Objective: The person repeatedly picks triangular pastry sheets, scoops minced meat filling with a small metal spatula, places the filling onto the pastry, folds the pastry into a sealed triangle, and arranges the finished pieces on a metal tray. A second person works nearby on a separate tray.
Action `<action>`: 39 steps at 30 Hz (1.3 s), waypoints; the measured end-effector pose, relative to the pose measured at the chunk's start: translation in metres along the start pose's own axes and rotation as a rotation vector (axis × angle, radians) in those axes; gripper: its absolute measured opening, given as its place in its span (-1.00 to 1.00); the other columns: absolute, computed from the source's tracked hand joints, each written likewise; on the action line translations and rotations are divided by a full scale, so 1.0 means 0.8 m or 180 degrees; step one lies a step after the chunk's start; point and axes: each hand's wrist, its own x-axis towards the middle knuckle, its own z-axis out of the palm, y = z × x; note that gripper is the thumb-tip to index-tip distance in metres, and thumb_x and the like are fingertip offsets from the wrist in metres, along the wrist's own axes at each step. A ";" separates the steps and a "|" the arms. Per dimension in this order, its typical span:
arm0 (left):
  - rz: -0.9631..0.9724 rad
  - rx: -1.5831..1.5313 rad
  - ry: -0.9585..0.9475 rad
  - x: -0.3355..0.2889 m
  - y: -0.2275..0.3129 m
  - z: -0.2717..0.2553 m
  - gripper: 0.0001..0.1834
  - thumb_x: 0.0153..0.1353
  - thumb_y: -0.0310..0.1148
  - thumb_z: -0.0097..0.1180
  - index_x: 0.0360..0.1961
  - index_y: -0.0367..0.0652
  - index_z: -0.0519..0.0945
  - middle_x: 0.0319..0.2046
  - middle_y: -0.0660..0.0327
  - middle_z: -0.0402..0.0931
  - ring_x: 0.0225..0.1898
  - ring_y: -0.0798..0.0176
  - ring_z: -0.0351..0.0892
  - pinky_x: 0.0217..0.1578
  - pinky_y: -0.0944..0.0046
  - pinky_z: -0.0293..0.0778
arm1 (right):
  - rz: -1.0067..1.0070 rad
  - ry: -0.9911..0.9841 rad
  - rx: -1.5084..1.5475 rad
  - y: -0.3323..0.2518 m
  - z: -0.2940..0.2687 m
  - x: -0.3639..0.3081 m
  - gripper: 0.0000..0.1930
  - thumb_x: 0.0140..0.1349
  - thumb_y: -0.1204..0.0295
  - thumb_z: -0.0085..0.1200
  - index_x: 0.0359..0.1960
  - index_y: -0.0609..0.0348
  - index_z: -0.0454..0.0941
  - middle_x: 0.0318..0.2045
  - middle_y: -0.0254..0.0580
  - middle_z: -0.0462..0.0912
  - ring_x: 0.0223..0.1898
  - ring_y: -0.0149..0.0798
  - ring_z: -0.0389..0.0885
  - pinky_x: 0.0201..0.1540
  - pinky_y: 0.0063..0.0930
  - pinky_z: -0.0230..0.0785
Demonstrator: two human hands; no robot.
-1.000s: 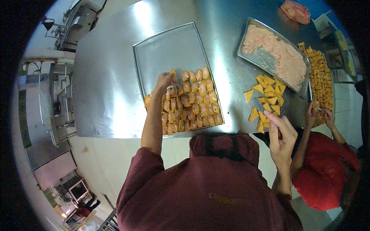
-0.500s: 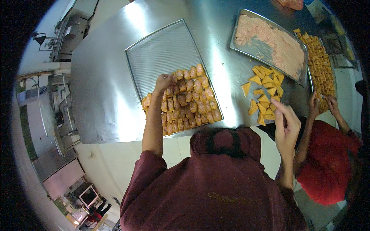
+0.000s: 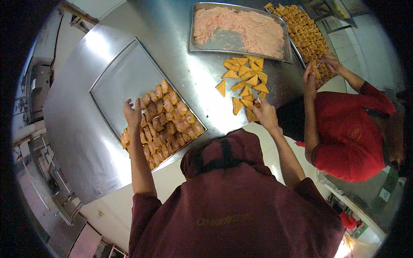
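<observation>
A wire-mesh tray lies on the left of the steel table, its near part covered by rows of stuffed golden pieces with pinkish filling showing. Over the left end of the top row is my left hand, empty, thumb and fingers apart. On the right, loose golden triangles that look like fried tofu are spread on the metal. My right hand is at the near edge of these triangles, fingers drawn together. A small pale, shiny thing shows at its fingertips; I cannot make out what it is.
Beyond the triangles stands a deep metal pan of pink minced paste. A second tray of golden pieces lies at the far right, where a co-worker in red has both hands over it. The steel table curves off at left.
My view has swung, so the table's things sit further left. My right hand has come down to the loose triangles, from raised beside them. My left hand's fingers have spread away from the stuffed pieces.
</observation>
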 end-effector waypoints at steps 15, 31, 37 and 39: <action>0.0684 -0.2396 -0.1876 -0.133 0.306 0.041 -0.64 0.47 -0.32 0.31 0.18 -0.26 0.64 -0.01 0.17 0.71 -0.11 0.30 0.70 -0.10 0.26 0.64 | 0.0121 0.0035 0.2074 -0.072 0.019 0.021 -0.54 0.41 0.12 0.36 0.06 0.33 0.70 -0.41 -0.10 0.78 -0.40 -0.39 0.70 -0.32 -0.40 0.52; 0.0958 -0.2460 -0.2346 -0.153 0.385 0.046 -0.73 0.45 -0.39 0.19 0.01 -0.41 0.67 -0.37 -0.12 0.72 -0.39 0.15 0.71 -0.26 0.13 0.61 | -0.0207 0.0279 0.1641 -0.162 -0.040 0.015 -0.71 0.43 0.28 0.31 -0.02 0.27 0.75 -0.65 -0.59 0.14 -0.59 -0.58 0.09 -0.53 -0.45 -0.10; 0.0611 -0.2018 -0.2425 -0.147 0.387 0.055 -0.71 0.44 -0.47 0.15 0.12 -0.36 0.58 -0.18 0.04 0.73 -0.18 0.27 0.71 -0.17 0.19 0.65 | -0.0284 0.0231 0.1487 -0.160 -0.039 0.030 -0.70 0.46 0.28 0.28 -0.03 0.32 0.74 -0.65 -0.53 0.16 -0.58 -0.56 0.09 -0.53 -0.42 -0.07; 0.0625 -0.2463 -0.2138 -0.150 0.385 0.070 -0.71 0.37 -0.46 0.18 0.06 -0.35 0.54 -0.29 -0.08 0.69 -0.30 0.06 0.75 -0.24 0.08 0.64 | -0.0221 0.0217 0.1481 -0.162 -0.040 0.035 -0.68 0.48 0.26 0.27 -0.02 0.34 0.72 -0.64 -0.52 0.17 -0.56 -0.57 0.12 -0.52 -0.43 -0.03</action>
